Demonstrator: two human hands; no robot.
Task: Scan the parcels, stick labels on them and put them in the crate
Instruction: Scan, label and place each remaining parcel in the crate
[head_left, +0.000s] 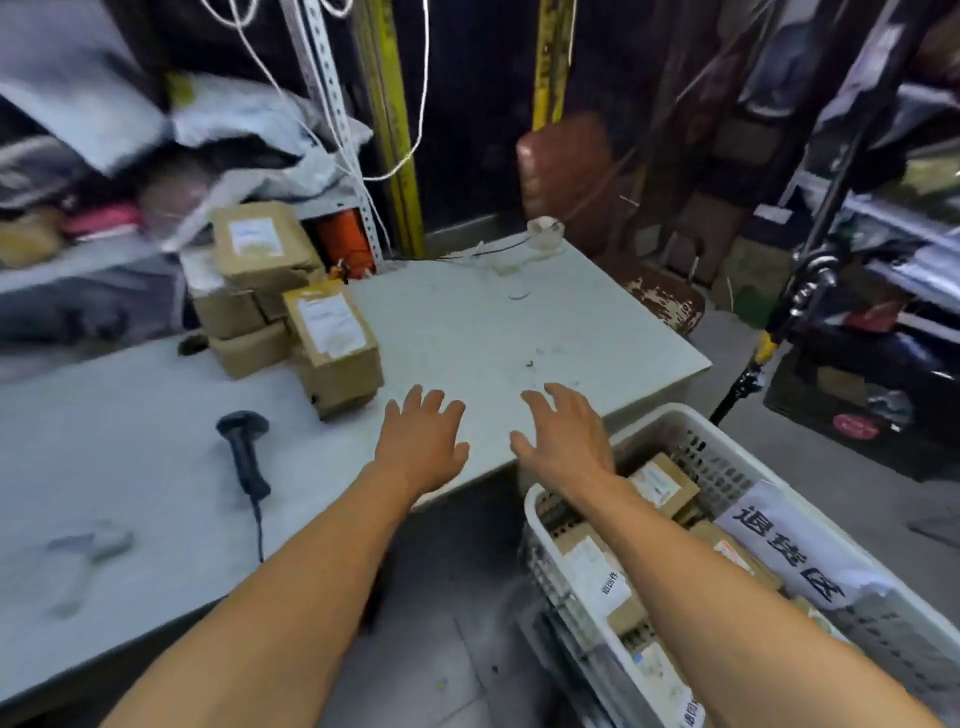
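Several brown cardboard parcels (332, 343) with white labels are stacked at the back left of the pale table (493, 322). A black barcode scanner (244, 449) lies on the table left of my arms. A white perforated crate (670, 423) stands on the floor at the right, holding several labelled parcels (662, 480). My left hand (423, 441) and my right hand (563, 436) both hover over the table's near edge with fingers spread and nothing in them. My right forearm passes over the crate.
A grey label gun (88, 556) lies blurred at the table's near left. A paper sign (789, 540) with black characters hangs on the crate. White cables (332, 135) hang behind the parcels. Cluttered shelves stand left and right; a rusty stool (665, 304) sits behind the table.
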